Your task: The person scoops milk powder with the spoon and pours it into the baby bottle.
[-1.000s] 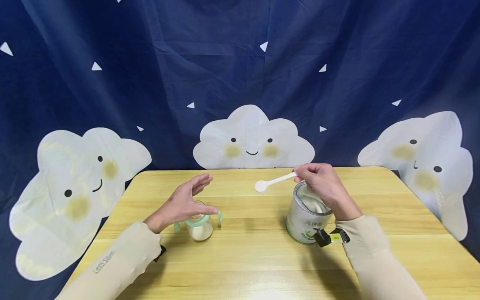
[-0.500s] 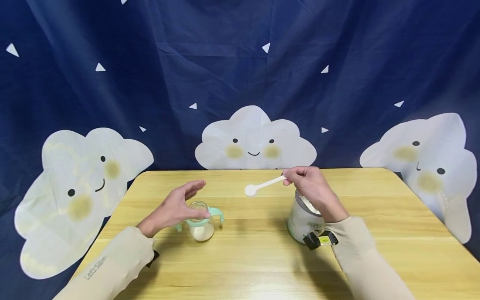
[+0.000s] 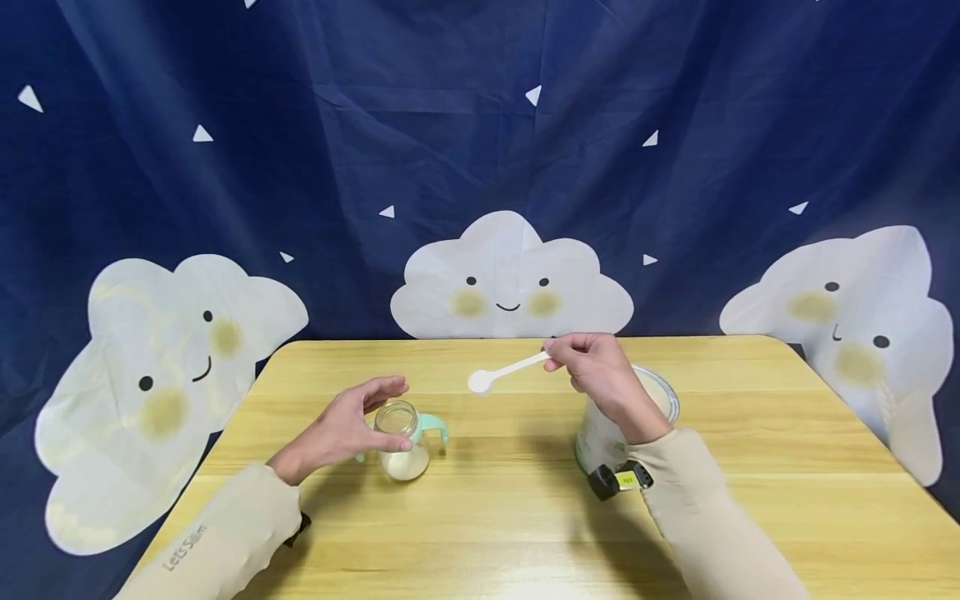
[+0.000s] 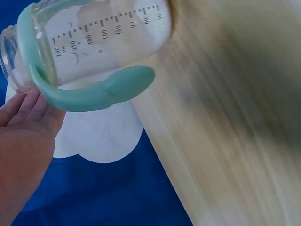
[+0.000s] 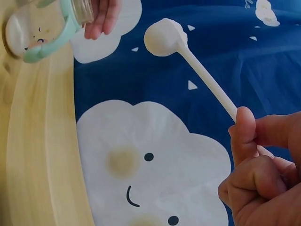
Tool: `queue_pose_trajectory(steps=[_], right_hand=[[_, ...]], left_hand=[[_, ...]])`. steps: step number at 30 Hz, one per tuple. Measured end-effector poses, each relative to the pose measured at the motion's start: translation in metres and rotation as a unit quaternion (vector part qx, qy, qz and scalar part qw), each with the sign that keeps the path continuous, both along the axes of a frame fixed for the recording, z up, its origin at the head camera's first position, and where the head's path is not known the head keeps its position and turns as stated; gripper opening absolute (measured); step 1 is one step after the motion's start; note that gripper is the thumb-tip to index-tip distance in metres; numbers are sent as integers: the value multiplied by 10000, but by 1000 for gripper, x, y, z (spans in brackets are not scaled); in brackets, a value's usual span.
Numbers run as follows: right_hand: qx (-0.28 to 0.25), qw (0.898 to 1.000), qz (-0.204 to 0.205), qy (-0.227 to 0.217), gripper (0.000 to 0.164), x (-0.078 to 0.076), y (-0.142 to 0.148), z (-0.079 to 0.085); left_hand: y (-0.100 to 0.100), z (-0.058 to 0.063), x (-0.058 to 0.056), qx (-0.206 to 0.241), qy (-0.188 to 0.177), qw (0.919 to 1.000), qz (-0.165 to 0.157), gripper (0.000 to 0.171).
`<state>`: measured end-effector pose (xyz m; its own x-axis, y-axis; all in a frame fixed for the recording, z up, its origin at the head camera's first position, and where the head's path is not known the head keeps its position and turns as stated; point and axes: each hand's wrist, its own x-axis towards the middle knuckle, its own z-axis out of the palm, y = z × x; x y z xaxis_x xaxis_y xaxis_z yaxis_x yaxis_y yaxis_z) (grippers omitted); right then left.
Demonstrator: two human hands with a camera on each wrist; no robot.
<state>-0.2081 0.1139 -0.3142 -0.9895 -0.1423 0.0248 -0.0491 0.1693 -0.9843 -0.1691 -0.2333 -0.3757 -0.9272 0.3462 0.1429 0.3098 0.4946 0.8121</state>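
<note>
My right hand (image 3: 600, 375) pinches a white measuring scoop (image 3: 481, 381) by its handle end, in the air above the table. White powder is heaped in the scoop's bowl (image 5: 164, 36). A clear baby bottle (image 3: 408, 464) with a mint-green two-handled ring (image 4: 87, 96) stands uncapped on the table, white powder inside. My left hand (image 3: 341, 432) is curved loosely about the bottle's neck, thumb in front and fingers behind, with a gap visible between the fingers and the neck from above. Behind my right wrist stands a pale milk powder can (image 3: 597, 442), largely hidden.
The wooden table (image 3: 480, 533) carries the bottle at left and the can at right. A dark blue curtain (image 3: 450, 125) with white clouds hangs behind its far edge. A black device (image 3: 618, 481) is strapped under my right wrist.
My right hand has carried the scoop leftward, from over the can toward the bottle. My left hand has shifted slightly left and down, so more of the bottle's mouth shows.
</note>
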Motion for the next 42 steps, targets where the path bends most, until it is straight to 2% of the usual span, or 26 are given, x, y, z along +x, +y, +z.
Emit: queue_pose_trajectory(steps=[13,30,42], right_hand=[[-5,10000,51,-38,20,-1,-23,-7],[-205,9994,75,-257,21,1,-53,-17],[-299,9989,102,-356,20,3,-68,-27]], left_hand=[[-4,-13,1,169,-189,9997,-65,83],[-7,-23,2,77,-280,9993,230,74],[-7,-29,1,293,-252,9991,185,63]])
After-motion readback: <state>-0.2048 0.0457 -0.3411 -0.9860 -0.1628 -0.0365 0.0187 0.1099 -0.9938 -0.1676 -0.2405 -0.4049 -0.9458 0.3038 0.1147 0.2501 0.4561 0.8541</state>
